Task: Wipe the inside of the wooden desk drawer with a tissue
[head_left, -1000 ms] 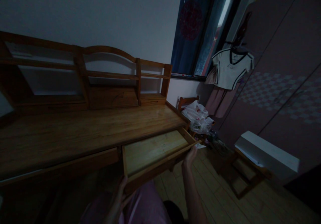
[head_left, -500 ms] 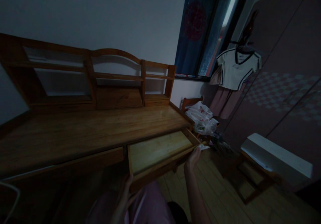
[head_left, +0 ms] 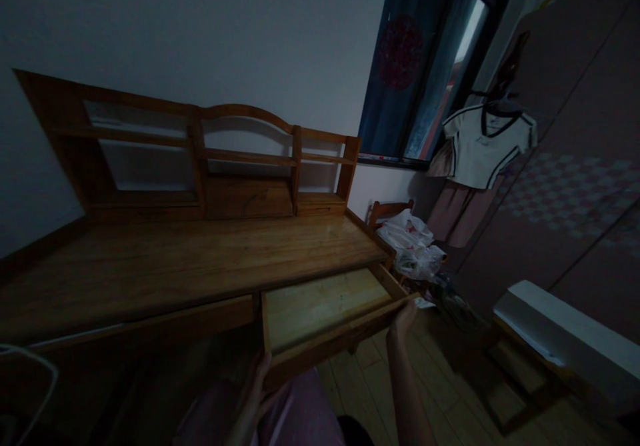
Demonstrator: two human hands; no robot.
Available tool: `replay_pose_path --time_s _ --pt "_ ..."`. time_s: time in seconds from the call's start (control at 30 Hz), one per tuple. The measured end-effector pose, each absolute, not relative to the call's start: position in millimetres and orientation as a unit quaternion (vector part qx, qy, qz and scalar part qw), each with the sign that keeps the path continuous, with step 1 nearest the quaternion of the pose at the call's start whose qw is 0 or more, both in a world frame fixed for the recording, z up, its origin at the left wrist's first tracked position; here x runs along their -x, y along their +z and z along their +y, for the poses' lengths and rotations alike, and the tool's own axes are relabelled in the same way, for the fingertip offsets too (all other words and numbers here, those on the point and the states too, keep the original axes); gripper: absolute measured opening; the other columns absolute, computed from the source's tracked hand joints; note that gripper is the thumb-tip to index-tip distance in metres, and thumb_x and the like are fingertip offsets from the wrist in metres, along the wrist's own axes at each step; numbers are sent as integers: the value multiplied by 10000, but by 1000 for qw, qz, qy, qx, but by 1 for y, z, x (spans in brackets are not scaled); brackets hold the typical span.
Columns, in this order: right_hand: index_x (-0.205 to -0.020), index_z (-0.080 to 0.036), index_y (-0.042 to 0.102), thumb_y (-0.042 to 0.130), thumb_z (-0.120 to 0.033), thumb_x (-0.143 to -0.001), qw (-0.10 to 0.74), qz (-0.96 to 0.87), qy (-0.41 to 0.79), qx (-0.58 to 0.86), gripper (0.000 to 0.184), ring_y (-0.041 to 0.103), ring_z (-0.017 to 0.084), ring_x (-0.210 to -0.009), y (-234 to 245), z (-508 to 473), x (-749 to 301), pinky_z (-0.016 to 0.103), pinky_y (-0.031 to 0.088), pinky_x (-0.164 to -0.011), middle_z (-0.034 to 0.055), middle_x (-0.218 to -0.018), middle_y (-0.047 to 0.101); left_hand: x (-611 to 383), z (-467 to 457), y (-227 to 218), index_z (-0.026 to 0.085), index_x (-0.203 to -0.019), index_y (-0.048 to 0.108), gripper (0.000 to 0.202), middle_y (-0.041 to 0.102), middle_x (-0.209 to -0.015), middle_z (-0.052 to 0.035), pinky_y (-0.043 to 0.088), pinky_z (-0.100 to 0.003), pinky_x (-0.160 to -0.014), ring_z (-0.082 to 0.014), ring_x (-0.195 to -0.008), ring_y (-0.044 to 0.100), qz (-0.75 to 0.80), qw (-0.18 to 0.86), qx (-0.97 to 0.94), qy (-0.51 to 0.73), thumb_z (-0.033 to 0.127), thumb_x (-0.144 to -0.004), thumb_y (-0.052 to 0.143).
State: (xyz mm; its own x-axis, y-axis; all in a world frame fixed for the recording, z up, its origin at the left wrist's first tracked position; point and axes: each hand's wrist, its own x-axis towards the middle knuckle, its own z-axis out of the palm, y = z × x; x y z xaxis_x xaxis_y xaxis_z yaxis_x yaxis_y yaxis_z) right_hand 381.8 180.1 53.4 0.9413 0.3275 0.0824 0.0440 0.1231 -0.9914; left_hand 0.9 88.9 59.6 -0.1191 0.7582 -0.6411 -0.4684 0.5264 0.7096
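Observation:
A wooden drawer [head_left: 325, 347] is pulled out from the right side of a wooden desk [head_left: 210, 249]. Its pale inner bottom [head_left: 325, 303] is bare. My left hand [head_left: 259, 381] is closed on the drawer's left front corner, fingers partly hidden in the dark. At the right front corner is my right hand [head_left: 400, 326], closed around a white tissue or cloth [head_left: 425, 303] that pokes out beyond the fingers. That hand touches the drawer front.
A shelf hutch [head_left: 247, 196] stands along the back of the desk. To the right are a chair with plastic bags [head_left: 407, 229], a hanging white shirt [head_left: 487, 143], and a long white box [head_left: 570, 326] on a wooden stool [head_left: 520, 383]. A white cable [head_left: 50, 369] hangs at left.
The camera view has turned slightly, so the scene sits further right and lower. Both hands remain at the drawer's front corners, and the drawer stays pulled out.

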Motion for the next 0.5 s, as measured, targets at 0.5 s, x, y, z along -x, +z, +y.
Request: replay_pose_path --time_s 0.5 --pt "-1479 -144 541 355 -704 -966 711 -287 113 632 781 531 344 -1389 28 118 -225 527 427 -1167 171 -1457 605 0 87 53 290 -1468 529 617 613 -1480 -144 666 -474 -832 -393 -1273 660 573 637 -133 497 496 -898 646"
